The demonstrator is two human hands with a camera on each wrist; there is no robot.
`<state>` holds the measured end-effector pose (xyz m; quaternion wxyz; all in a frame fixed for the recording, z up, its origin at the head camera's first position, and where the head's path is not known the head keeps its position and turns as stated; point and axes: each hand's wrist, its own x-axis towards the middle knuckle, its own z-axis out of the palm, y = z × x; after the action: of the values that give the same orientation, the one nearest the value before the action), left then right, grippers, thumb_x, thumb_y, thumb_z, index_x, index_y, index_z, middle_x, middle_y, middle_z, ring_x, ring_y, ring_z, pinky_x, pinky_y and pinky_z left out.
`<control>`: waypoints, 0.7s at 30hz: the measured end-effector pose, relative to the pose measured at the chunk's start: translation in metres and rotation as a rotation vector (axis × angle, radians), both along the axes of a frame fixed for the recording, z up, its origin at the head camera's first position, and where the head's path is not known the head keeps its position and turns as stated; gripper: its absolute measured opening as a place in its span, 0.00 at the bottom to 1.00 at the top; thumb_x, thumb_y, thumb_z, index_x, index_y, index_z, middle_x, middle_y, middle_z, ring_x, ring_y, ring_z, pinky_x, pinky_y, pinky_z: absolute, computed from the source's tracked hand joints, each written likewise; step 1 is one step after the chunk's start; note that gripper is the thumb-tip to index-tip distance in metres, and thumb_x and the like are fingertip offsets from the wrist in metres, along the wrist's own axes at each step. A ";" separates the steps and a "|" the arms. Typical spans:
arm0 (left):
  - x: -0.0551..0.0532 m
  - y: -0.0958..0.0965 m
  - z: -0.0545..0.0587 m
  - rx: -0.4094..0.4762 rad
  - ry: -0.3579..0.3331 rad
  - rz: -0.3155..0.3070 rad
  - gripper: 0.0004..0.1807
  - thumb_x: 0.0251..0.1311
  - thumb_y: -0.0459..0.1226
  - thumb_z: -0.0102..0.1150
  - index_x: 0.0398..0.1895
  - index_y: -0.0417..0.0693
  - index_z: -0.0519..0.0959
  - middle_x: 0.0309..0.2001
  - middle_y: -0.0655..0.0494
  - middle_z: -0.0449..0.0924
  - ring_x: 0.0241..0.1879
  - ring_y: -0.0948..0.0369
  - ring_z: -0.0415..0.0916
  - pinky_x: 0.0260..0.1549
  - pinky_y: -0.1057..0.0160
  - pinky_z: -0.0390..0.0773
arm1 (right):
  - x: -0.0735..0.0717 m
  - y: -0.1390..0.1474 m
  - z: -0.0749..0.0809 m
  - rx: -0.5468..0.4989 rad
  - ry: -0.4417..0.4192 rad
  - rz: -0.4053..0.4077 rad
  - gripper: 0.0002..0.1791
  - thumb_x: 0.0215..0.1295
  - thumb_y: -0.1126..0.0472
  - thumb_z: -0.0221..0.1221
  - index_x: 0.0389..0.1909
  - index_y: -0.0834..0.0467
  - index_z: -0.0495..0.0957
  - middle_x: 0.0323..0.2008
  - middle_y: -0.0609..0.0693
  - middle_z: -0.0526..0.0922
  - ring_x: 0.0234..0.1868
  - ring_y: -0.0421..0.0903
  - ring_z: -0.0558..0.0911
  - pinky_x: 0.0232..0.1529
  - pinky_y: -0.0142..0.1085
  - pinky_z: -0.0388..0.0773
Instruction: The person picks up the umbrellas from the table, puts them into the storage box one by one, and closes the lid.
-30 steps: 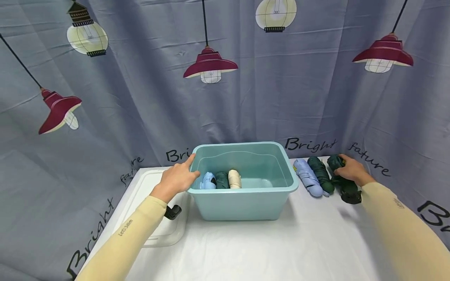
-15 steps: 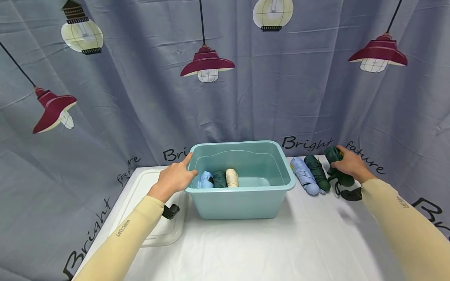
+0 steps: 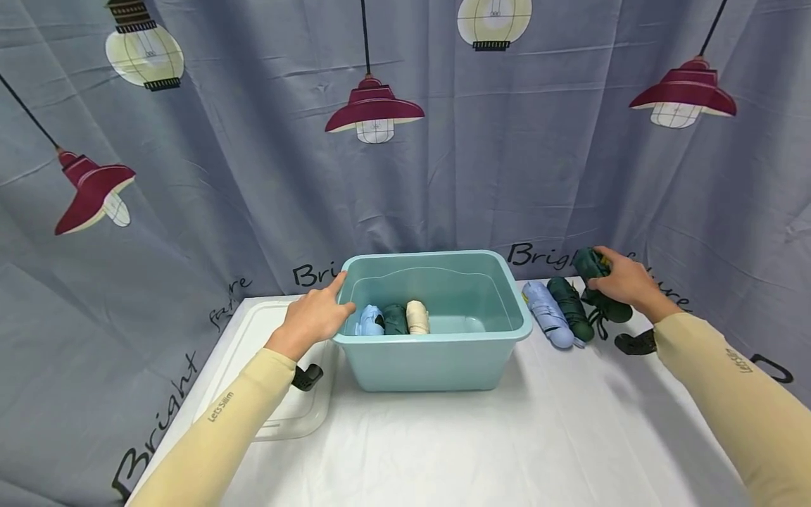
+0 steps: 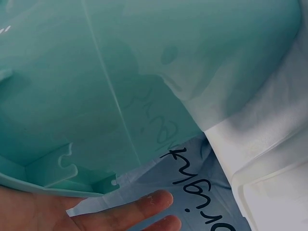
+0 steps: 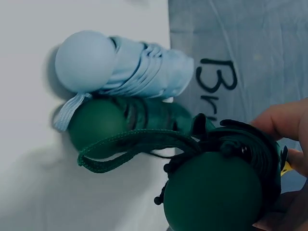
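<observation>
My right hand [image 3: 627, 283] grips a dark green folded umbrella [image 3: 610, 307] above the table at the right. In the right wrist view, that umbrella's round handle end [image 5: 211, 192] and looped wrist strap [image 5: 120, 151] face the camera. Beside it lie a light blue folded umbrella [image 3: 548, 315] and another dark green one [image 3: 570, 308]. My left hand [image 3: 308, 320] rests at the left rim of a teal plastic bin [image 3: 431, 366], its fingers [image 4: 144, 204] extended along the outside. Inside the bin stand a light blue [image 3: 370, 321], a dark green [image 3: 395, 320] and a cream [image 3: 417, 317] rolled bundle.
A translucent white lid [image 3: 298, 415] lies flat on the white-covered table [image 3: 481, 451], left of the bin and under my left forearm. A grey-blue curtain [image 3: 285, 176] printed with lamps and lettering hangs behind the table and along its sides.
My right hand has lifted the dark green umbrella off the table and shifted slightly left with it. The left hand has stayed at the bin's rim.
</observation>
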<state>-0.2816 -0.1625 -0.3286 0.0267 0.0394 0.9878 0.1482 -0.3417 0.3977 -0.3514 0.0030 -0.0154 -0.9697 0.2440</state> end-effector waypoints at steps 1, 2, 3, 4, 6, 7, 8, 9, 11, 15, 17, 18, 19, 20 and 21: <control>0.000 -0.001 0.000 0.002 0.000 -0.001 0.42 0.68 0.56 0.45 0.83 0.63 0.44 0.27 0.49 0.77 0.25 0.54 0.73 0.23 0.56 0.69 | 0.000 -0.003 0.003 0.000 0.001 0.009 0.50 0.67 0.54 0.59 0.81 0.61 0.40 0.67 0.81 0.56 0.61 0.80 0.61 0.54 0.75 0.62; 0.000 -0.001 -0.001 0.006 0.000 0.000 0.42 0.68 0.56 0.45 0.83 0.64 0.44 0.26 0.50 0.76 0.25 0.54 0.73 0.23 0.56 0.69 | 0.001 -0.005 0.006 -0.001 0.004 0.019 0.50 0.67 0.54 0.59 0.81 0.61 0.40 0.67 0.81 0.56 0.62 0.80 0.61 0.54 0.75 0.63; 0.000 -0.001 -0.001 0.010 -0.001 -0.002 0.42 0.69 0.56 0.45 0.83 0.64 0.44 0.24 0.50 0.76 0.24 0.54 0.73 0.23 0.56 0.69 | 0.001 -0.008 0.009 -0.001 0.007 0.029 0.50 0.67 0.54 0.59 0.81 0.61 0.40 0.67 0.80 0.55 0.62 0.80 0.61 0.54 0.75 0.62; 0.000 -0.002 -0.001 0.014 -0.001 -0.003 0.42 0.69 0.56 0.45 0.83 0.64 0.44 0.24 0.50 0.75 0.24 0.54 0.73 0.23 0.56 0.69 | 0.002 -0.010 0.011 0.000 0.010 0.039 0.50 0.67 0.54 0.59 0.81 0.61 0.40 0.68 0.80 0.55 0.63 0.80 0.60 0.54 0.75 0.62; 0.001 -0.003 -0.001 0.015 -0.005 -0.002 0.42 0.69 0.56 0.45 0.83 0.64 0.44 0.24 0.50 0.75 0.24 0.54 0.74 0.24 0.56 0.70 | 0.004 -0.016 0.015 -0.004 0.009 0.057 0.50 0.67 0.54 0.59 0.81 0.60 0.41 0.69 0.80 0.55 0.63 0.80 0.60 0.55 0.76 0.60; 0.002 -0.002 -0.001 0.016 -0.011 -0.005 0.42 0.69 0.56 0.45 0.83 0.64 0.44 0.24 0.50 0.75 0.25 0.54 0.74 0.24 0.56 0.70 | 0.006 -0.018 0.017 -0.005 0.009 0.062 0.49 0.67 0.54 0.59 0.81 0.60 0.41 0.69 0.80 0.55 0.63 0.80 0.60 0.54 0.76 0.60; 0.002 -0.002 -0.001 0.017 -0.015 -0.004 0.42 0.69 0.56 0.45 0.83 0.65 0.44 0.24 0.50 0.76 0.25 0.54 0.74 0.24 0.55 0.70 | 0.008 -0.019 0.018 -0.006 0.011 0.066 0.49 0.67 0.54 0.59 0.81 0.60 0.41 0.69 0.80 0.56 0.63 0.79 0.61 0.54 0.75 0.61; 0.002 -0.001 -0.002 0.016 -0.020 -0.005 0.42 0.69 0.56 0.45 0.83 0.65 0.43 0.25 0.50 0.76 0.26 0.54 0.75 0.24 0.55 0.70 | 0.010 -0.021 0.019 -0.007 0.013 0.069 0.49 0.67 0.54 0.59 0.81 0.59 0.42 0.69 0.80 0.56 0.62 0.79 0.62 0.54 0.75 0.62; 0.003 -0.001 -0.002 0.016 -0.025 -0.006 0.42 0.69 0.56 0.45 0.83 0.65 0.43 0.25 0.49 0.77 0.26 0.54 0.75 0.24 0.55 0.70 | 0.012 -0.026 0.021 -0.010 0.021 0.074 0.49 0.67 0.54 0.59 0.81 0.59 0.43 0.67 0.79 0.58 0.60 0.77 0.65 0.52 0.73 0.64; 0.004 -0.003 -0.002 0.018 -0.016 -0.006 0.42 0.69 0.56 0.45 0.83 0.64 0.43 0.25 0.50 0.76 0.25 0.54 0.75 0.24 0.55 0.70 | 0.014 -0.033 0.025 -0.005 0.038 0.082 0.48 0.68 0.54 0.59 0.81 0.59 0.43 0.65 0.77 0.62 0.57 0.72 0.69 0.49 0.68 0.70; 0.004 -0.003 -0.001 0.019 -0.014 -0.005 0.43 0.69 0.56 0.45 0.83 0.64 0.43 0.24 0.50 0.76 0.24 0.54 0.74 0.24 0.56 0.70 | 0.014 -0.036 0.027 -0.006 0.046 0.087 0.48 0.68 0.53 0.59 0.81 0.59 0.44 0.64 0.77 0.63 0.56 0.72 0.69 0.48 0.66 0.71; 0.003 -0.004 -0.001 0.020 -0.013 -0.004 0.43 0.69 0.56 0.45 0.83 0.64 0.43 0.24 0.50 0.75 0.24 0.54 0.74 0.24 0.56 0.69 | 0.015 -0.037 0.029 -0.007 0.049 0.090 0.48 0.68 0.53 0.59 0.81 0.58 0.44 0.64 0.77 0.63 0.57 0.72 0.69 0.48 0.66 0.71; 0.003 -0.004 -0.001 0.020 -0.010 -0.004 0.43 0.69 0.56 0.45 0.83 0.64 0.43 0.23 0.50 0.75 0.23 0.54 0.73 0.24 0.56 0.69 | 0.015 -0.038 0.031 -0.011 0.052 0.093 0.48 0.68 0.53 0.59 0.81 0.58 0.44 0.64 0.77 0.63 0.57 0.72 0.69 0.48 0.66 0.71; 0.003 -0.004 -0.001 0.020 -0.007 -0.005 0.43 0.69 0.56 0.45 0.83 0.64 0.43 0.23 0.51 0.75 0.23 0.54 0.73 0.24 0.55 0.69 | 0.015 -0.039 0.033 -0.014 0.054 0.097 0.48 0.68 0.53 0.59 0.81 0.58 0.44 0.64 0.77 0.64 0.58 0.72 0.69 0.49 0.66 0.71; 0.002 -0.003 -0.001 0.020 -0.004 -0.005 0.42 0.69 0.56 0.45 0.83 0.64 0.43 0.23 0.51 0.74 0.23 0.55 0.73 0.24 0.55 0.69 | 0.016 -0.040 0.036 -0.017 0.055 0.097 0.48 0.68 0.53 0.60 0.81 0.58 0.44 0.64 0.77 0.64 0.58 0.72 0.69 0.48 0.65 0.72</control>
<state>-0.2795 -0.1659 -0.3295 0.0285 0.0419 0.9861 0.1583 -0.3257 0.3575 -0.3159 0.0178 0.0384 -0.9667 0.2524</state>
